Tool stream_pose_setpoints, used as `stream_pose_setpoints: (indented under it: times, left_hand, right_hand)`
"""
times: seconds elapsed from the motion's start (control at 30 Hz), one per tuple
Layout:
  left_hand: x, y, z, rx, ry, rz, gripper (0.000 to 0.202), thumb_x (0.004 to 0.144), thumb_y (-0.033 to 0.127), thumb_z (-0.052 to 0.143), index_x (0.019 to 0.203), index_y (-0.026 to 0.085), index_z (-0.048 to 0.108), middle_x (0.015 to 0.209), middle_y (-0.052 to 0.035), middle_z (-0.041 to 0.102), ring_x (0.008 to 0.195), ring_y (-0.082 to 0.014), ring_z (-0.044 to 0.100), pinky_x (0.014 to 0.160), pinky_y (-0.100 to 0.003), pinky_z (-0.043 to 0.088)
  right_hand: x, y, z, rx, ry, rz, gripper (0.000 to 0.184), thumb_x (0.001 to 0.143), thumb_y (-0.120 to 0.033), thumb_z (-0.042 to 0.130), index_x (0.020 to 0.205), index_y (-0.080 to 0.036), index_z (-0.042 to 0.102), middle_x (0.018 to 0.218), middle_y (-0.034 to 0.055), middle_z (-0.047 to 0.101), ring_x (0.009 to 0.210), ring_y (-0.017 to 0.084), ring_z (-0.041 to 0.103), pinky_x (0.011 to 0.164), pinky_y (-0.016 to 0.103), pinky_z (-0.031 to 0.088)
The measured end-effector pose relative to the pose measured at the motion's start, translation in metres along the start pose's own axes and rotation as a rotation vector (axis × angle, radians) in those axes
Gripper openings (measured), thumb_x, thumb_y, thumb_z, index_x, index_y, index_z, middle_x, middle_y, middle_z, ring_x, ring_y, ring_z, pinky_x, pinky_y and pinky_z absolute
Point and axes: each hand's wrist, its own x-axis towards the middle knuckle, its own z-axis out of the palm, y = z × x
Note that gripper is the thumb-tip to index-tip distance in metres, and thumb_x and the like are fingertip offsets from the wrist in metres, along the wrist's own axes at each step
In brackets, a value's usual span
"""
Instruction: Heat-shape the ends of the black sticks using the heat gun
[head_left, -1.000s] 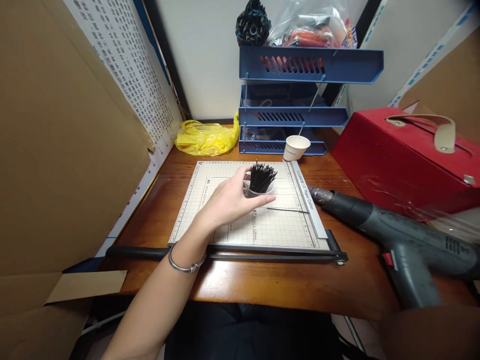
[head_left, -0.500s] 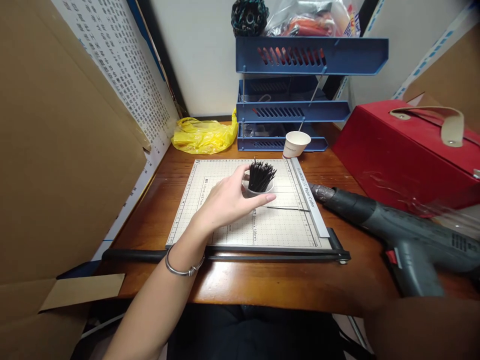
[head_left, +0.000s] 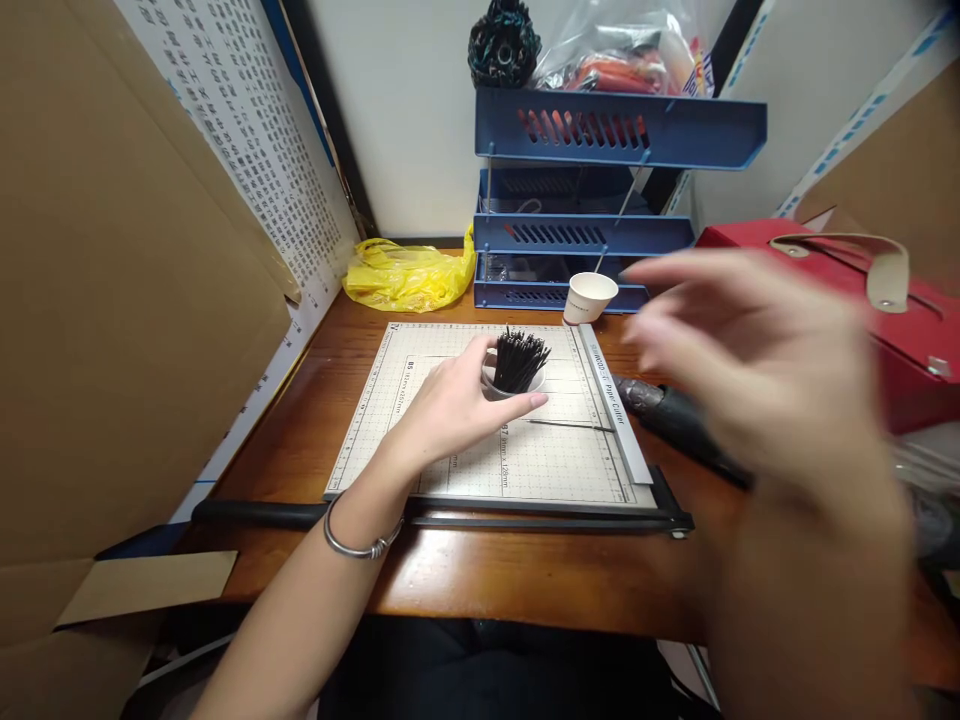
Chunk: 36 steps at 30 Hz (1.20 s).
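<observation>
My left hand (head_left: 457, 405) is wrapped around a small white cup (head_left: 536, 384) that stands on the paper cutter's board (head_left: 420, 470). A dense bundle of thin black sticks (head_left: 519, 362) rises out of this cup; what exactly they are is too small to tell. One more thin black stick (head_left: 570, 425) lies flat on the board to the cup's right. My right hand (head_left: 750, 350), smeared by motion, hovers at the right in front of the red case, thumb and fingers apart around a gap. Nothing shows between them.
Behind the board stands a white paper cup (head_left: 590, 298) before a blue tiered tray (head_left: 585, 232). A yellow plastic bag (head_left: 409, 276) lies at the back left. On the right are a heat gun (head_left: 682, 425), partly hidden by my arm, and a red case (head_left: 892, 330). Cardboard (head_left: 142, 300) walls the left.
My right hand has come up into view from the lower right, over the heat gun. My left hand stays around the cup. The view has tilted slightly.
</observation>
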Motion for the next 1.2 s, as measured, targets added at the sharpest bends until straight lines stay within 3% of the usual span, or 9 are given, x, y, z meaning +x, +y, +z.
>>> stream_pose_setpoints:
  times: [0.07,0.17,0.27,0.57,0.73,0.97,1.2]
  left_hand:
    - [0.0,-0.001,0.001,-0.02,-0.012,0.004,0.061,0.083,0.057,0.081,0.129,0.025,0.058,0.122,-0.0073,0.073,0.099,-0.0257,0.073,0.085,-0.039,0.057]
    - [0.001,-0.002,0.001,-0.025,-0.018,0.012,0.059,0.083,0.056,0.081,0.127,0.025,0.057,0.121,-0.0076,0.074,0.1,-0.0263,0.073,0.084,-0.039,0.057]
    - [0.001,-0.002,0.0,0.0,-0.009,0.022,0.061,0.083,0.057,0.08,0.129,0.025,0.056,0.123,-0.0075,0.073,0.102,-0.027,0.073,0.083,-0.038,0.057]
    - [0.002,0.0,0.0,0.106,0.025,0.002,0.06,0.082,0.061,0.078,0.126,0.025,0.057,0.111,-0.0057,0.075,0.096,-0.0287,0.073,0.076,-0.037,0.055]
    - [0.001,0.001,0.0,0.14,0.02,0.012,0.059,0.083,0.062,0.077,0.126,0.026,0.058,0.111,-0.0058,0.076,0.094,-0.0291,0.073,0.077,-0.038,0.054]
    - [0.001,0.001,0.0,0.13,0.022,0.003,0.05,0.085,0.062,0.076,0.117,0.026,0.06,0.111,-0.0042,0.076,0.098,-0.0292,0.073,0.078,-0.038,0.054]
    - [0.001,0.001,0.0,0.097,0.016,0.013,0.058,0.085,0.059,0.077,0.131,0.027,0.06,0.115,-0.0058,0.076,0.098,-0.029,0.074,0.083,-0.041,0.057]
  right_hand:
    - [0.002,0.013,0.023,0.03,-0.105,0.066,0.043,0.081,-0.052,0.076,0.115,-0.024,0.076,0.082,0.0036,0.072,0.063,0.019,0.061,0.065,0.038,0.051]
    - [0.005,0.028,0.053,-0.096,-0.181,0.131,0.046,0.08,-0.052,0.078,0.115,-0.023,0.077,0.082,0.0022,0.072,0.068,0.019,0.062,0.069,0.036,0.047]
    - [0.01,0.03,0.066,-0.118,-0.194,0.097,0.039,0.081,-0.048,0.078,0.11,-0.022,0.078,0.076,0.0011,0.07,0.068,0.018,0.061,0.069,0.035,0.043]
    - [0.026,0.02,0.068,-0.056,-0.275,0.013,0.008,0.079,-0.023,0.07,0.084,-0.018,0.073,0.069,0.0003,0.067,0.063,0.016,0.056,0.063,0.031,0.041]
    - [0.025,0.019,0.068,-0.055,-0.317,-0.041,0.014,0.084,-0.027,0.068,0.077,-0.019,0.077,0.064,-0.0006,0.068,0.058,0.014,0.053,0.062,0.031,0.04]
    - [0.026,0.024,0.061,0.072,-0.198,-0.03,0.014,0.084,-0.027,0.072,0.079,-0.017,0.08,0.061,0.0011,0.07,0.055,0.014,0.059,0.059,0.03,0.044]
    - [0.024,0.019,0.047,0.207,-0.086,0.043,0.016,0.082,-0.033,0.077,0.073,-0.019,0.077,0.052,-0.0004,0.063,0.047,0.014,0.055,0.051,0.03,0.043]
